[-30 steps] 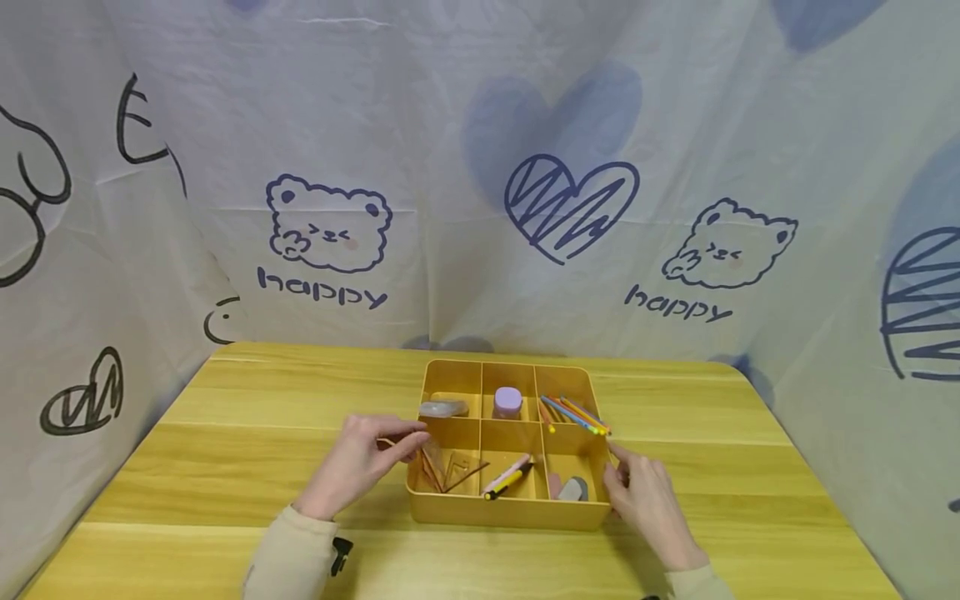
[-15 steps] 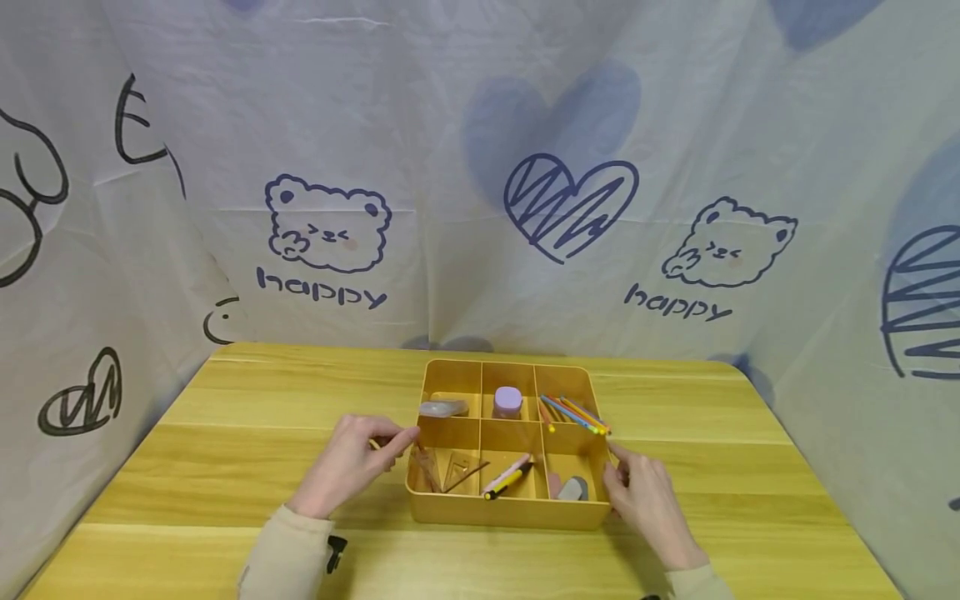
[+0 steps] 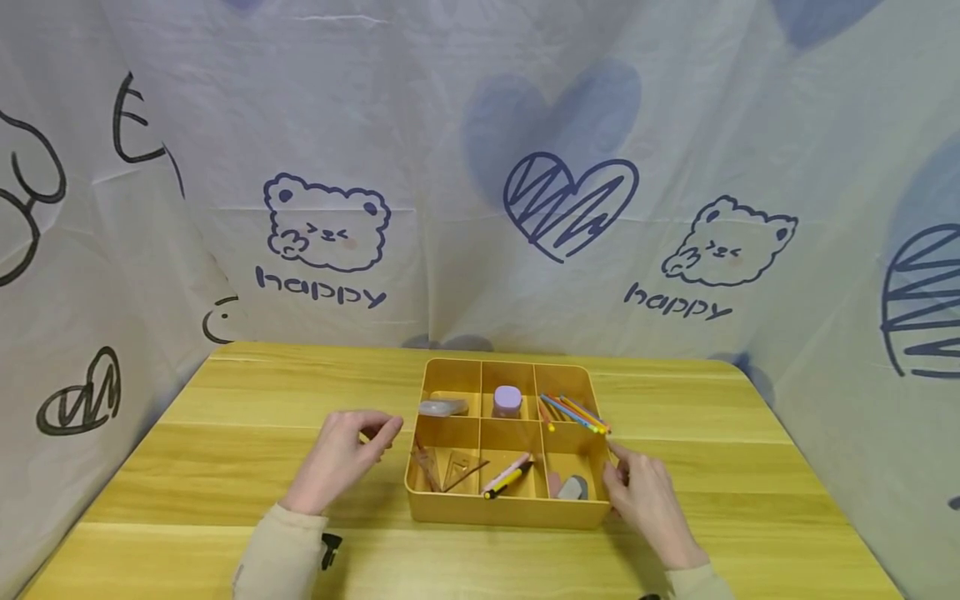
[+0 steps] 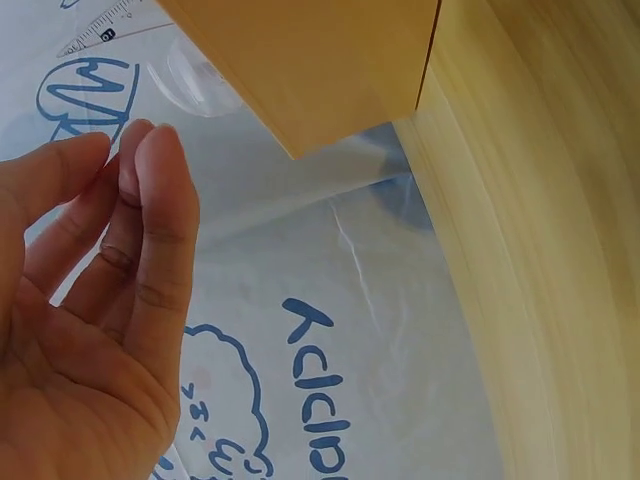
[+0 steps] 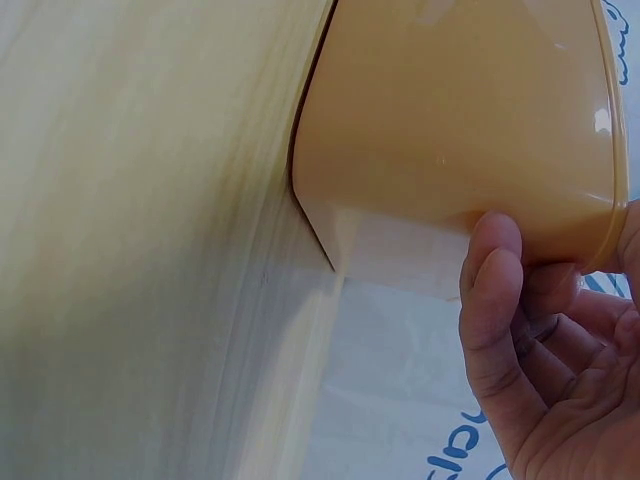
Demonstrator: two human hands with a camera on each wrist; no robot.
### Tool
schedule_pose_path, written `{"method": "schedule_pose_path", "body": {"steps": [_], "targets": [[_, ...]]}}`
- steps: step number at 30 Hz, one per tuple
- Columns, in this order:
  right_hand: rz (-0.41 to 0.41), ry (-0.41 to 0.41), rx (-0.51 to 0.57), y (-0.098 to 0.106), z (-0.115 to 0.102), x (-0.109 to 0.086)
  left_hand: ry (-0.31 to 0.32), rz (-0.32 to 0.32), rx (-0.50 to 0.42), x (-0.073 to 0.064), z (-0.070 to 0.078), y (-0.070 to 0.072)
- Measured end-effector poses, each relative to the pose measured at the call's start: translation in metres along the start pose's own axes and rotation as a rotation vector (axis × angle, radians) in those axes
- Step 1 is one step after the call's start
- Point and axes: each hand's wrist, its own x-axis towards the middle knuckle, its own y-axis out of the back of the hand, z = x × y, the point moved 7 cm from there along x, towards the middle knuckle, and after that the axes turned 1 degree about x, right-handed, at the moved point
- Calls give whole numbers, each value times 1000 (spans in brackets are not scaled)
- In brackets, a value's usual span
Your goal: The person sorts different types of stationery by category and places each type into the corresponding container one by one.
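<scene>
A yellow desk organizer box [image 3: 510, 512] with several compartments stands on the table. My right hand [image 3: 648, 500] grips its right wall; in the right wrist view the fingertips [image 5: 497, 232] press the outer wall and the thumb is at the rim. Left of the box hovers my left hand [image 3: 337, 458], fingers loosely bent, nothing between them, apart from the wall. Nearest to it, clear set squares [image 3: 459, 473] lean in the front left compartment. The front middle one holds a yellow-black pen [image 3: 510, 481] and a pink pen [image 3: 504, 472]; the front right, a grey-white eraser [image 3: 573, 488].
At the back of the box are a clear tape-like item [image 3: 442, 407], a purple-lidded container [image 3: 507, 400] and several coloured pencils [image 3: 573, 414] jutting over a divider. A wooden table [image 3: 247, 450] surrounds the box, with a printed curtain [image 3: 450, 275] behind it.
My left hand has let go of the set square at the left compartment and drawn back leftward; the set square has settled lower in the box. The right hand stays put.
</scene>
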Motion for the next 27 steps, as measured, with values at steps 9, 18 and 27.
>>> {"method": "schedule_pose_path", "body": {"steps": [9, 18, 27], "targets": [[-8, -7, 2, 0, 0, 0, -16, 8, 106, 0, -3, 2], [0, 26, -22, 3, 0, 1, -36, 19, 164, -2, -6, 4], [-33, 36, -88, 9, 4, 5, -37, 41, 232, -1, -8, 7]]}}
